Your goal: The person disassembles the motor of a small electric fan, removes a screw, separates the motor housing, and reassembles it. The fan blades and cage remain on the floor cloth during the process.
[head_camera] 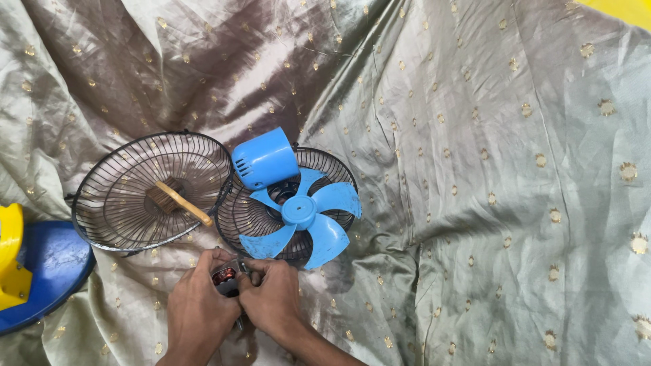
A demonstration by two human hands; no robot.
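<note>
I see both hands low in the middle of my view, pressed together around a small motor [227, 276]. The left hand [198, 308] wraps it from the left, its fingers [215, 255] curled over the top; the right hand [272, 295] closes on it from the right, knuckles up, thumb side meeting the left hand. Copper-red windings and a grey metal body show in the gap between the two grips. A thin dark part sticks out below the hands; I cannot tell what it is.

Just above the hands lies a blue blade [302, 213] with its hub facing up. It rests on a black wire guard [339, 173], which lies flat on the cloth [488, 203]. A blue round housing [265, 158] sits at the upper left rim of that guard, touching it.

Left of it, rim against rim, lies a second guard [115, 183], dished side up. Inside it rests a brush [178, 199] with a pale wooden handle, its bristle end near the middle and the handle pointing down to the right.

Everything lies on the shiny, creased grey-green cloth dotted with small gold motifs. At the left edge I see a blue rounded base [47, 271] with a yellow part [12, 261] on it, and a yellow patch in the top right corner.
</note>
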